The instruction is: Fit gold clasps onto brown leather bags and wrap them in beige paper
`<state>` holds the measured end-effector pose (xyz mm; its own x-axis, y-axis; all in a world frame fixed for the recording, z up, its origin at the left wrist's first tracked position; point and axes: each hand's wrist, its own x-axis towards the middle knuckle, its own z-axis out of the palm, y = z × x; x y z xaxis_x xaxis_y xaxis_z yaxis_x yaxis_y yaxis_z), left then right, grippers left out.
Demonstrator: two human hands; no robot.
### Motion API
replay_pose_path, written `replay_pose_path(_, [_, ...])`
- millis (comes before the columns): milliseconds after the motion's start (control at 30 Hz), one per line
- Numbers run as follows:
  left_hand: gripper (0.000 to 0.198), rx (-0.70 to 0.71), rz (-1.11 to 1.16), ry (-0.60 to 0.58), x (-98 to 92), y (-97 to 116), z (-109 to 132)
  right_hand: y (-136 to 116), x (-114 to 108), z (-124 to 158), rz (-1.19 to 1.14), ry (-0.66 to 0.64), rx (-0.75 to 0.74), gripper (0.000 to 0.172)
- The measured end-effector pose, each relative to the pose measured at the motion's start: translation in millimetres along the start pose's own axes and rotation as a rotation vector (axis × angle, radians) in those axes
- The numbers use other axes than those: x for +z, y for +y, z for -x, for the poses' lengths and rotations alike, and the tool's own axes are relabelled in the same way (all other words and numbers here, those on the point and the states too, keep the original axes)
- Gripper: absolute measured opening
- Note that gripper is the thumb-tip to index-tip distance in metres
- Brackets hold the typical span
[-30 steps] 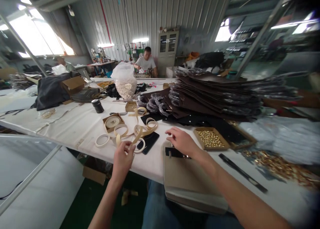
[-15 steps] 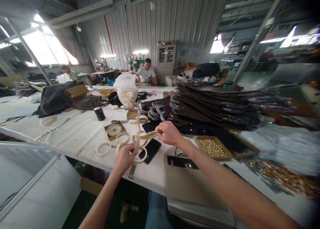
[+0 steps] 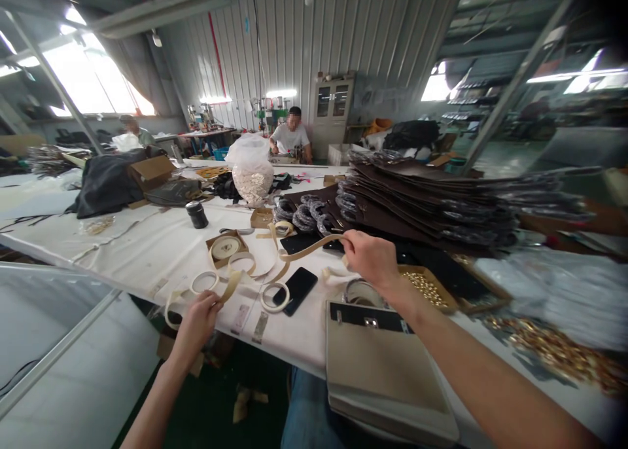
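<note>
A long beige strip (image 3: 314, 245) hangs in a low curve from the pinched fingers of my right hand (image 3: 371, 259), which is above the table's right part. My left hand (image 3: 199, 321) is near the front edge, closed on a flat beige length of strip (image 3: 230, 287). Loops lie between the hands, and I cannot tell whether both lengths are one piece. White tape rings (image 3: 275, 298) rest on the cloth, one partly over a black phone (image 3: 299, 292). Behind them, a tape roll (image 3: 226, 247) sits in a small open box.
A beige bag (image 3: 387, 370) with a black-topped flap lies at the front edge. Gold studs (image 3: 422, 288) fill a tray on the right. Beyond are stacked dark brown pieces (image 3: 417, 200), a black jar (image 3: 197, 215) and a filled plastic bag (image 3: 251, 174). A person (image 3: 290, 137) sits opposite.
My hands have moved apart, the left toward the left and front, the right further right. The strip at my right hand is now stretched out longer.
</note>
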<state>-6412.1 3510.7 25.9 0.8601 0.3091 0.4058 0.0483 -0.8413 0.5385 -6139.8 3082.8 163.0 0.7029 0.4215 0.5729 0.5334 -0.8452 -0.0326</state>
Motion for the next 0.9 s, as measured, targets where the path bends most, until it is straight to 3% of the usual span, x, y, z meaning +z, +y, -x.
replay_pose_path(167, [0.033, -0.064, -0.11, -0.021, 26.2, 9, -2, 5, 4, -11, -0.037, 0.184, 0.16, 0.034])
replay_pose_path(233, [0.034, -0.059, -0.119, -0.038, 35.9, 8, -7, 3, 14, -15, -0.096, 0.074, 0.051, 0.033])
replay_pose_path(367, [0.036, -0.06, -0.169, -0.068, 48.9, 5, -17, -12, 50, -25, -0.291, -0.434, -0.36, 0.024])
replay_pose_path(433, [0.035, -0.085, -0.19, -0.06, 52.5, 3, -19, -26, 70, -37, -0.411, -0.513, -0.456, 0.034])
replay_pose_path(533, [0.038, -0.044, -0.188, -0.001, 52.6, 1, -13, -53, 95, -67, -0.477, -0.474, -0.363, 0.038])
replay_pose_path(633, [0.045, 0.069, -0.151, 0.107, 44.1, 8, 2, -79, 110, -97, -0.377, -0.484, -0.227, 0.029])
replay_pose_path(733, [0.048, 0.123, -0.072, 0.238, 31.0, 24, 27, -83, 116, -104, -0.312, -0.62, -0.259, 0.03])
replay_pose_path(833, [0.044, 0.067, 0.003, 0.369, 23.0, 38, 64, -54, 109, -80, -0.378, -0.764, -0.315, 0.045])
replay_pose_path(900, [0.037, -0.005, 0.039, 0.392, 24.7, 43, 91, -25, 101, -54, -0.469, -0.862, -0.386, 0.042])
